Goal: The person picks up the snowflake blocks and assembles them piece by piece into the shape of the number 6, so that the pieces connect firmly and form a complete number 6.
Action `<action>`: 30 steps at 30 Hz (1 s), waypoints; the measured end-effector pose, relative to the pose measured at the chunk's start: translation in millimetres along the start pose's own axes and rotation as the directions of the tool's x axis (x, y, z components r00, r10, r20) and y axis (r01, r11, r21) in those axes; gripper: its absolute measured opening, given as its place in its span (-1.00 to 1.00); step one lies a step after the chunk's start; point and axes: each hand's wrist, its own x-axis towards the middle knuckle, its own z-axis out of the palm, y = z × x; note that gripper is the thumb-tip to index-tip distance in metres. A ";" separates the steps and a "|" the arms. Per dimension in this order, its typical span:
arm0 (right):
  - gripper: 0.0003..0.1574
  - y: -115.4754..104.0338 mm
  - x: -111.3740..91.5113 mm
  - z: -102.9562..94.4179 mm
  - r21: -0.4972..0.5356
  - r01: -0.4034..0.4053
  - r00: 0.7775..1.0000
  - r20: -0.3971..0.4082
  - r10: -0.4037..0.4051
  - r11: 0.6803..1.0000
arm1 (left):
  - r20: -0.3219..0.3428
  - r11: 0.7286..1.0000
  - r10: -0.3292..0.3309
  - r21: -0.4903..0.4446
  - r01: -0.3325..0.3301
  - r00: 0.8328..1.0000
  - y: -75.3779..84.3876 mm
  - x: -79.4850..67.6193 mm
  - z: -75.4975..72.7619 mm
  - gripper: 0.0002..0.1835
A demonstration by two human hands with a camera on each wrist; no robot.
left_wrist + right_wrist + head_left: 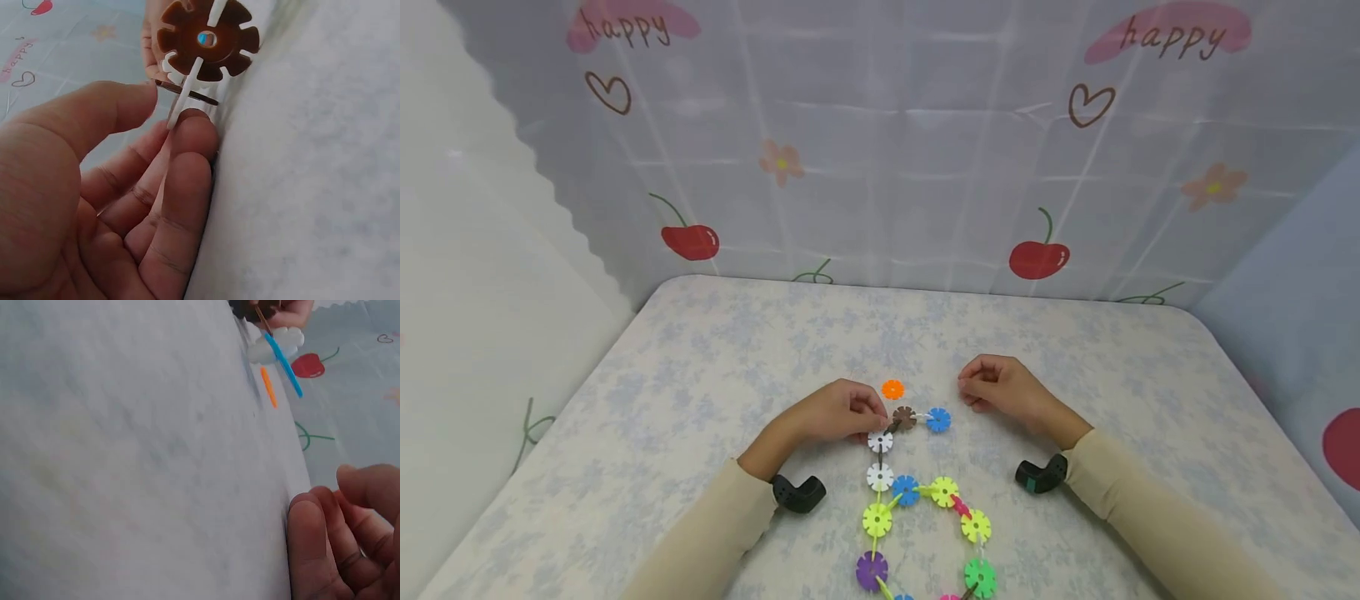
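Note:
A chain of notched plastic discs lies on the table. My left hand [838, 410] pinches it near its far end, thumb and fingers at a brown disc on edge [203, 98] and a white disc [873, 445]. Beyond the fingertips come a brown disc [237, 47], a white connecting disc and a blue disc [937, 426]. A loose orange disc [892, 396] lies just past the chain. To the right, apart from the discs, my right hand [1003, 390] rests over the table with fingers loosely bent and nothing between them [309, 534].
Toward me the chain joins a ring of discs, with yellow [877, 529], purple [872, 581] and green [981, 586] ones; the frame's bottom edge cuts it off. A patterned cloth covers the table [737, 333]. Behind it hangs a printed curtain [880, 208].

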 end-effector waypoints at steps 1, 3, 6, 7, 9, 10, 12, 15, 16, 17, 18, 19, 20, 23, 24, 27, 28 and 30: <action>-0.78 -0.1 3.6 -1.9 -0.020 0.010 1.000 0.001 -0.010 1.000 | 0.001 1.000 -0.001 -0.015 0.001 1.000 -1.2 -1.8 -0.1 -0.92; -0.77 -0.2 12.1 -5.5 -0.064 0.048 0.999 0.014 -0.047 0.997 | 0.000 0.999 -0.002 -0.049 0.002 1.000 -3.0 -5.0 -0.3 -0.94; -0.75 -1.3 24.9 -7.6 -0.116 0.115 0.993 0.049 -0.110 0.987 | 0.005 0.996 -0.006 -0.092 0.007 1.000 -5.1 -8.7 -0.9 -0.95; -0.73 -2.1 28.5 -7.3 -0.121 0.133 0.990 0.062 -0.126 0.984 | 0.007 0.995 -0.008 -0.100 0.009 1.000 -5.5 -9.7 -1.3 -0.95; -0.70 -4.1 34.2 -5.7 -0.129 0.165 0.984 0.088 -0.154 0.978 | 0.012 0.993 -0.006 -0.115 0.008 1.000 -6.6 -11.1 -2.3 -0.95; -0.69 -5.4 36.2 -4.5 -0.130 0.172 0.982 0.095 -0.161 0.976 | 0.017 0.993 -0.005 -0.120 0.007 1.000 -7.0 -11.6 -2.8 -0.95; -0.67 -8.1 39.8 -1.5 -0.121 0.183 0.979 0.110 -0.170 0.976 | 0.023 0.992 -0.004 -0.124 0.007 1.000 -7.6 -12.1 -4.1 -0.95; -0.68 -11.3 45.0 4.1 -0.111 0.212 0.972 0.129 -0.197 0.971 | 0.023 0.992 -0.002 -0.128 0.005 1.000 -8.9 -12.5 -5.9 -0.95; -0.68 -12.4 46.7 6.4 -0.106 0.221 0.969 0.135 -0.206 0.970 | 0.020 0.991 -0.004 -0.130 0.006 1.000 -9.5 -12.8 -6.4 -0.95; -0.68 -13.3 48.7 8.5 -0.102 0.231 0.966 0.141 -0.216 0.968 | 0.018 0.991 -0.004 -0.132 0.006 1.000 -9.8 -13.2 -6.7 -0.95; -0.68 -14.3 50.6 10.9 -0.100 0.241 0.963 0.148 -0.225 0.965 | 0.016 0.991 -0.003 -0.132 0.005 1.000 -10.1 -13.6 -7.1 -0.95; -0.68 -15.5 52.5 13.4 -0.091 0.248 0.960 0.155 -0.232 0.964 | 0.015 0.991 -0.004 -0.136 0.006 1.000 -10.3 -13.9 -7.4 -0.95; -0.68 -16.6 54.5 16.0 -0.082 0.252 0.958 0.165 -0.236 0.964 | 0.017 0.990 -0.004 -0.139 0.006 1.000 -10.2 -14.3 -7.7 -0.94; -0.67 -20.0 60.5 23.6 -0.066 0.276 0.943 0.213 -0.256 0.959 | 0.023 0.991 0.001 -0.137 0.003 1.000 -10.0 -14.9 -8.2 -0.94; -0.66 -21.5 62.2 26.1 -0.060 0.286 0.935 0.236 -0.265 0.956 | 0.025 0.991 0.003 -0.135 0.001 1.000 -10.2 -14.8 -8.4 -0.94; -0.62 -25.0 66.0 31.7 -0.076 0.317 0.909 0.308 -0.281 0.945 | 0.032 0.991 0.013 -0.135 -0.008 0.999 -10.6 -14.1 -8.3 -0.93; -0.61 -25.2 67.3 32.9 -0.096 0.327 0.902 0.327 -0.280 0.940 | 0.035 0.991 0.015 -0.135 -0.011 0.999 -10.8 -13.8 -8.2 -0.93; -0.57 -26.6 68.4 34.9 -0.134 0.341 0.891 0.362 -0.275 0.930 | 0.040 0.991 0.022 -0.133 -0.017 0.999 -11.1 -13.5 -8.2 -0.93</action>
